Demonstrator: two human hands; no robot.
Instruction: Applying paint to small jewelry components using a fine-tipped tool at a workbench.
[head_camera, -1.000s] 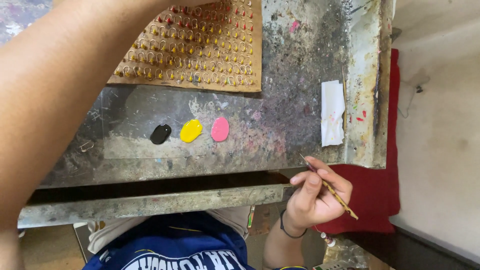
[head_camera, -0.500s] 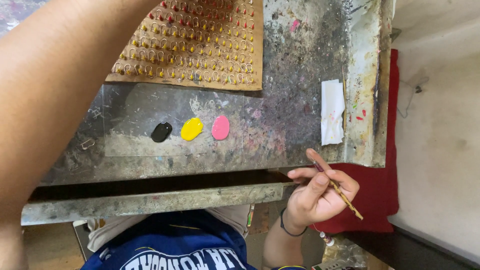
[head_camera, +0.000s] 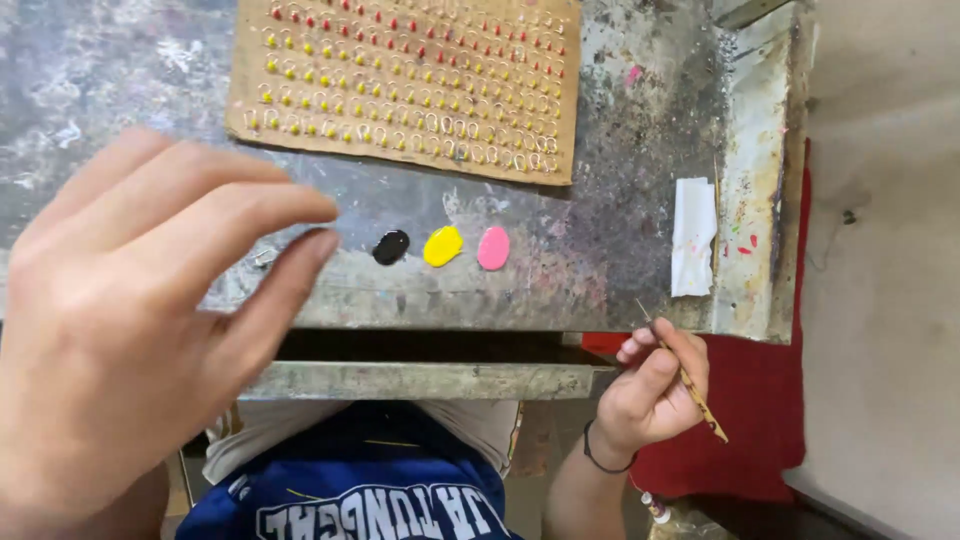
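My left hand (head_camera: 130, 330) hovers close to the camera at the left, fingers loosely spread and holding nothing. Its fingertips are above the table's front part, left of a black paint blob (head_camera: 390, 247). A yellow blob (head_camera: 442, 246) and a pink blob (head_camera: 493, 248) lie beside the black one. My right hand (head_camera: 650, 395) is below the table's front edge at the right, pinching a thin brush (head_camera: 704, 408) that points up toward the table. A brown cardboard sheet (head_camera: 400, 70) with rows of small rings, some dabbed red or yellow, lies at the back.
The worn, paint-stained metal table (head_camera: 600, 200) has a raised rim on its right side. A white folded cloth (head_camera: 693, 237) lies near that rim. A red cloth (head_camera: 760, 420) hangs below at the right. A lower shelf edge (head_camera: 420, 380) runs under the tabletop.
My left arm has drawn back toward the camera, so the open hand now shows and the cardboard sheet is uncovered. My right hand with the brush has barely shifted.
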